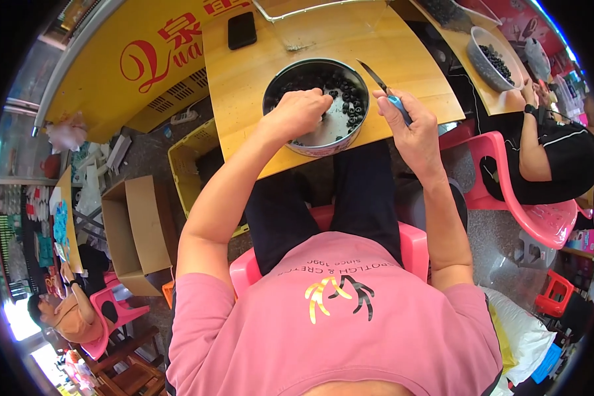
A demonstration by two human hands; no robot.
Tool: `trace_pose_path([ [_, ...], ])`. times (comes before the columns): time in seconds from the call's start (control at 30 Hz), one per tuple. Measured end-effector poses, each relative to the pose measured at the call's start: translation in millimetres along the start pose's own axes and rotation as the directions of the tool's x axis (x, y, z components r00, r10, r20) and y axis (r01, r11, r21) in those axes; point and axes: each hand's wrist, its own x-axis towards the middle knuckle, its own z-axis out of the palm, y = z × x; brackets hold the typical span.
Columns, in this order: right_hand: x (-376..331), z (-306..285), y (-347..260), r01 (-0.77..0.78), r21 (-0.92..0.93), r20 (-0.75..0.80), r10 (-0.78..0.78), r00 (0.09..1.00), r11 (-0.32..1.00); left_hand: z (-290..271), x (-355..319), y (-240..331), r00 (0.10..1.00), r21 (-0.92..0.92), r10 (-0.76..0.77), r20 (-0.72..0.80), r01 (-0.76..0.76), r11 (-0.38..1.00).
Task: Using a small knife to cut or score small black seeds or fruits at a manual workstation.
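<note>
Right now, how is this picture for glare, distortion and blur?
Head view: fisheye distortion bows the table; head view: a bright patch at lower left is blown out; head view: highlights gloss the pink chair at right; head view: the knife and round container look fairly sharp.

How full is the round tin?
Partly full: small dark pieces lie inside the round tin, but some of its bare bottom shows.

Left hand (303, 111): back upward, fingers bent downward. Right hand (410, 122): fingers curled, thumb pointing forward. Both forearms (239, 175) (440, 204) extend forward.
</note>
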Motion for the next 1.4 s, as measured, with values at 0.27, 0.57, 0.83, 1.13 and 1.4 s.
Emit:
trace_pose_path([
  [0.27, 0, 6, -2, -0.157, 0.229, 0.03, 0.154, 0.988, 0.961, -36, -27, 29, 0.993, -0.963, -0.114, -0.018, 0.013, 0.269],
  [0.57, 9, 32, -24, -0.115, 0.512, 0.175, 0.028, 0.984, 0.851, -47, -61, 46, 0.985, -0.972, -0.175, -0.01, -0.051, -0.228],
  [0.83, 12, 36, -31, -0.182, 0.505, 0.23, 0.072, 0.971, 0.844, -39, -65, 59, 0.935, -0.93, -0.338, -0.104, -0.212, -0.301],
  [1.13, 9, 41, -37, -0.255, 0.525, 0.236, 0.149, 0.96, 0.812, -35, -71, 63, 0.869, -0.964, -0.421, -0.26, -0.254, 0.073],
  [1.4, 9, 46, -45, -0.323, 0.601, 0.255, 0.208, 0.944, 0.731, -25, -73, 54, 0.87, -0.956, -0.417, -0.262, -0.294, -0.013],
])
